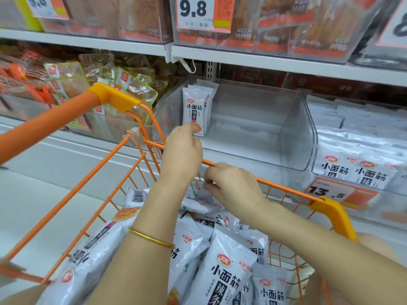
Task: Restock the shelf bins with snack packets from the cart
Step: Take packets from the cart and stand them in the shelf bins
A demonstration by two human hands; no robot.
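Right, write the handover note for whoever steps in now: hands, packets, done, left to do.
Left hand: up at the clear bin, fingertips on the lower edge of the standing packets; I cannot confirm a pinch.
Right hand: grips a small packet just inside the far rim of the cart.
Done: a short row of packets stands against the bin's left wall.
Left: most of the bin is bare; many white packets lie in the cart.

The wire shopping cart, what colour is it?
The wire shopping cart is orange, clearest in the head view.
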